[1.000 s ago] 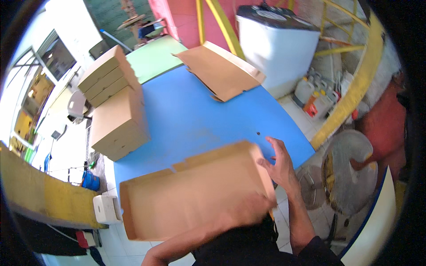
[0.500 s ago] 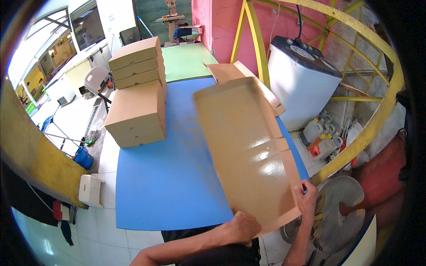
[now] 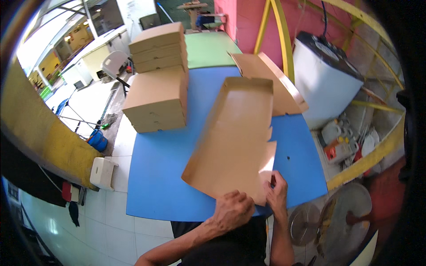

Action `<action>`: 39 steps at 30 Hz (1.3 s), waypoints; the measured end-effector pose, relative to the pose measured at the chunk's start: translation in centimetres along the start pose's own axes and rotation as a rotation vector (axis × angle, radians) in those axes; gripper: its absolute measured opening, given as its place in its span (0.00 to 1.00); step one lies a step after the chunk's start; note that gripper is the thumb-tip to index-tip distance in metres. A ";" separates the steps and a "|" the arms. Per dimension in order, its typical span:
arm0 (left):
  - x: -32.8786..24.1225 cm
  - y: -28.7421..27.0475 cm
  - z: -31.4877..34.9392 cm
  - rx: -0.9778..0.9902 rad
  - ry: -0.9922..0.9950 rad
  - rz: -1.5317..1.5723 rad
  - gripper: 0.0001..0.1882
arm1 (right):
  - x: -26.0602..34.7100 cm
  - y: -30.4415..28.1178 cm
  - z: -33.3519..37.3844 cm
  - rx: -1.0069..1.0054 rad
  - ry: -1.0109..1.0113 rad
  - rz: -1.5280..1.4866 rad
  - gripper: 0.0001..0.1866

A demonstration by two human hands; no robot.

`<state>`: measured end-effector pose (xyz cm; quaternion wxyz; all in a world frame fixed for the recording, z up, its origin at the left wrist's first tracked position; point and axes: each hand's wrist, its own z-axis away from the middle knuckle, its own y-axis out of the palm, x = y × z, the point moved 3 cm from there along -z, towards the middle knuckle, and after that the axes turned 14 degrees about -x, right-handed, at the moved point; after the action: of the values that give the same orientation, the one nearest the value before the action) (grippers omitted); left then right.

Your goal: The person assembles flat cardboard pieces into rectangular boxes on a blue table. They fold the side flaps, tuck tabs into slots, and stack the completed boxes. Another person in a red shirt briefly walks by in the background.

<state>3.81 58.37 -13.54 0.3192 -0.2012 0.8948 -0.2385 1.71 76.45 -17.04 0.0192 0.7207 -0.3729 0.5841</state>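
A long, partly folded brown cardboard box blank lies over the blue table, its narrow far end raised into a low wall. My left hand is closed on its near edge, knuckles up. At the near right corner my right hand pinches the side flap, thumb and fingers bent around it. Slits split the right side into flaps, and light glares off the one nearest my right hand. The tips of my left fingers are hidden by the hand itself.
Finished brown boxes stand stacked at the table's left. More flat cardboard rests at the far right, behind the blank. A green table adjoins the far edge. Right of it stand a yellow metal frame and a white washing machine.
The blank has come leftward from over the table's right edge and now lies lower and flatter on the tabletop. Both hands moved with it, still gripping. The whole view has shifted slightly.
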 end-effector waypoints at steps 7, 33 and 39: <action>2.2 0.1 -1.3 0.222 -0.391 -0.034 0.09 | 0.3 -0.1 2.7 0.238 0.245 -0.121 0.18; 2.6 1.2 -3.0 0.464 -0.581 0.026 0.07 | 0.5 -0.7 4.1 0.287 0.784 -0.688 0.29; 3.8 1.6 -2.4 0.382 -0.739 0.248 0.05 | 0.3 0.1 3.8 0.220 0.690 -0.593 0.28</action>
<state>-0.88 58.39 -14.61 0.6759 -0.1012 0.6777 -0.2716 4.85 74.43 -18.03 0.2319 0.5574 -0.0585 0.7950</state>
